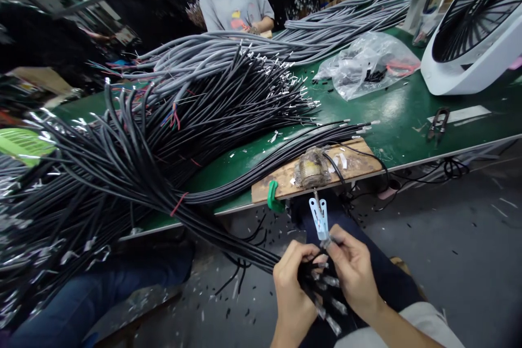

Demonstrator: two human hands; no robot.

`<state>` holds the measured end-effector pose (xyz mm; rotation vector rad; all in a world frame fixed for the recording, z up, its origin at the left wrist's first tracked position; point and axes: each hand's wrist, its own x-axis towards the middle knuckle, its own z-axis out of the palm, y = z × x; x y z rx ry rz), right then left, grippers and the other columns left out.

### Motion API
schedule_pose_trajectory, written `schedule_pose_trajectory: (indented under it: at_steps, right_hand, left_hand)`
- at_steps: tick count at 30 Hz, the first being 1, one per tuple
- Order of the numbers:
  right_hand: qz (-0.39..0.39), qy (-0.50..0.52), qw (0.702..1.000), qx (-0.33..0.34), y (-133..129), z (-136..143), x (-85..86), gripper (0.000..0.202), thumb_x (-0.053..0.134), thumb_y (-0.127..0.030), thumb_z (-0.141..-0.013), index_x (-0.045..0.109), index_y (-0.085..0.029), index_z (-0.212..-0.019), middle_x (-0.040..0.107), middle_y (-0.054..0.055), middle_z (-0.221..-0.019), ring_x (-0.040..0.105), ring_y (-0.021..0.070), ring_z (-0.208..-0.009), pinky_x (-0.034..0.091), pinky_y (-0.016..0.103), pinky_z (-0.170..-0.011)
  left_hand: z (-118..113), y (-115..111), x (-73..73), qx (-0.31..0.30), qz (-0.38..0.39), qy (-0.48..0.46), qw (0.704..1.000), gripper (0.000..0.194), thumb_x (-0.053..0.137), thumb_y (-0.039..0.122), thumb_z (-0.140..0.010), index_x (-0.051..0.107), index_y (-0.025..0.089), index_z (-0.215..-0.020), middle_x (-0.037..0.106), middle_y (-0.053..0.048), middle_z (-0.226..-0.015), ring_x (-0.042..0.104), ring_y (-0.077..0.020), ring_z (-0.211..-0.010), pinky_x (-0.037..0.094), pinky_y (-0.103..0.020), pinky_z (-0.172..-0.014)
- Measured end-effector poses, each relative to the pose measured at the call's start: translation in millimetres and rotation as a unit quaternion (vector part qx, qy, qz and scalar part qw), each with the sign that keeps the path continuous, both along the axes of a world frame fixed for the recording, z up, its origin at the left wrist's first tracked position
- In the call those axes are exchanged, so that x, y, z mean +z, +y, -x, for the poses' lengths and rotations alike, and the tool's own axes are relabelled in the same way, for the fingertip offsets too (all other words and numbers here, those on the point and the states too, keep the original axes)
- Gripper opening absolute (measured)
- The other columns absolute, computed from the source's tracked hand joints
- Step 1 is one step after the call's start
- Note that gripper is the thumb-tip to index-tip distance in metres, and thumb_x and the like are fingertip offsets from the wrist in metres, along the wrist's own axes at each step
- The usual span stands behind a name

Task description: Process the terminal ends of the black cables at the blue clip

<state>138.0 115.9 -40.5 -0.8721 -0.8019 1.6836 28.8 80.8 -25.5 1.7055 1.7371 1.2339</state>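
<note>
Working off the head cam here. My left hand (291, 288) is closed around the black cables (228, 244) near their ends, down over the lap and just off the table (399, 130) edge. I reckon that's so the pale tips (334, 304) fan out where I can pick at them singly. A red tie (178, 204) wraps the bundle further back, probably to stop it splaying.

My right hand (354, 274) has thumb and finger pinched together on a small grey bit (325, 243) at the low end of the blue clip (320, 220). Can't tell if it's a cable tip, fingers are in the way. The clip sits by a metal rod (316, 196) poking out below the wrapped block (312, 168), handy for both hands.

That block rests on a wooden board (362, 160), with a green clamp (274, 196) at the board's front edge, presumably so it won't slide. Snips (439, 122) lie off to the right, clear of the cables.
</note>
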Motion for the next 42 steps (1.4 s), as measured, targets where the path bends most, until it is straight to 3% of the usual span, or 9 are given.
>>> schedule_pose_trajectory:
  at_steps: [3,8,13,16,23,28,33,37,42]
  right_hand:
    - [0.161,0.175,0.968,0.084,-1.1,6.5,2.4,0.025,0.075,-0.036,-0.074,0.06,-0.017,-0.076,0.055,0.0,-0.069,0.05,0.012,-0.061,0.041,0.025,-0.06]
    - [0.143,0.201,0.964,0.103,15.9,-2.7,5.6,0.027,0.075,-0.038,-0.075,0.062,-0.014,-0.075,0.058,0.001,-0.07,0.053,0.0109,-0.065,0.045,0.022,-0.063]
    - [0.006,0.102,0.988,0.12,17.0,-11.1,4.3,0.034,0.079,-0.035,-0.072,0.055,-0.019,-0.091,0.07,0.004,-0.079,0.066,0.0166,-0.073,0.052,0.028,-0.068]
    - [-0.036,-0.043,0.998,-0.006,6.2,-7.9,5.2,0.027,0.079,-0.026,-0.071,0.053,-0.02,-0.078,0.07,0.001,-0.067,0.068,0.0167,-0.061,0.055,0.025,-0.059]
    - [-0.42,-0.223,0.862,-0.177,-6.5,-3.9,-2.5,0.033,0.062,0.002,-0.076,0.063,-0.025,-0.096,0.073,0.003,-0.079,0.069,0.0212,-0.071,0.057,0.038,-0.066]
    - [-0.274,-0.205,0.938,-0.065,-1.4,-7.5,-5.6,0.026,0.063,-0.018,-0.084,0.058,-0.021,-0.109,0.067,0.006,-0.082,0.064,0.0194,-0.073,0.054,0.031,-0.063]
    - [-0.31,-0.287,0.906,0.004,10.5,-17.5,3.6,0.025,0.049,-0.019,-0.092,0.059,-0.018,-0.07,0.054,0.002,-0.064,0.051,0.0163,-0.063,0.043,0.028,-0.061]
    - [-0.243,-0.238,0.935,0.101,12.6,-17.6,6.6,0.02,0.053,-0.032,-0.092,0.061,-0.018,-0.082,0.058,0.003,-0.073,0.053,0.0163,-0.065,0.044,0.026,-0.06]
    - [-0.337,-0.287,0.896,0.014,12.1,-13.8,6.1,0.028,0.049,-0.025,-0.094,0.061,-0.018,-0.069,0.058,0.004,-0.066,0.05,0.0173,-0.064,0.042,0.031,-0.066]
  left_hand:
    - [4.7,-0.1,-2.4,-0.013,-0.014,-0.021,1.0,0.011,0.055,0.016,-0.085,0.06,0.016,-0.075,0.05,0.002,-0.062,0.05,-0.0107,-0.053,0.035,-0.02,-0.05]
    - [10.3,0.4,6.2,-0.061,-0.008,-0.037,0.997,0.024,0.05,0.017,-0.088,0.061,0.015,-0.066,0.049,0.001,-0.057,0.048,-0.0099,-0.049,0.032,-0.021,-0.048]
    - [5.8,0.2,13.6,-0.045,-0.017,-0.029,0.998,0.03,0.049,0.014,-0.087,0.053,0.016,-0.057,0.045,0.003,-0.053,0.043,-0.0079,-0.046,0.028,-0.02,-0.046]
    - [1.6,-1.6,11.3,0.008,-0.018,-0.012,1.0,0.032,0.049,0.015,-0.088,0.052,0.016,-0.056,0.044,0.003,-0.053,0.042,-0.0076,-0.046,0.029,-0.02,-0.047]
    - [-1.7,-5.1,5.5,0.054,-0.036,0.032,0.997,0.027,0.05,0.012,-0.088,0.053,0.017,-0.062,0.045,0.003,-0.055,0.045,-0.0085,-0.048,0.033,-0.02,-0.048]
    - [2.5,-3.5,7.4,0.024,-0.008,0.02,0.999,0.026,0.05,0.014,-0.089,0.053,0.017,-0.063,0.045,0.003,-0.056,0.045,-0.0088,-0.049,0.031,-0.021,-0.049]
    - [11.2,0.3,15.4,-0.053,0.062,0.029,0.996,0.031,0.044,0.017,-0.092,0.045,0.017,-0.061,0.045,0.003,-0.055,0.045,-0.0084,-0.049,0.029,-0.021,-0.05]
    - [12.0,2.8,15.7,-0.068,0.042,0.019,0.997,0.029,0.044,0.017,-0.089,0.042,0.018,-0.061,0.041,0.004,-0.054,0.041,-0.0083,-0.047,0.027,-0.021,-0.048]
    - [13.1,4.1,14.2,-0.054,0.038,0.013,0.998,0.025,0.047,0.017,-0.088,0.043,0.018,-0.063,0.043,0.003,-0.057,0.042,-0.009,-0.049,0.028,-0.021,-0.049]
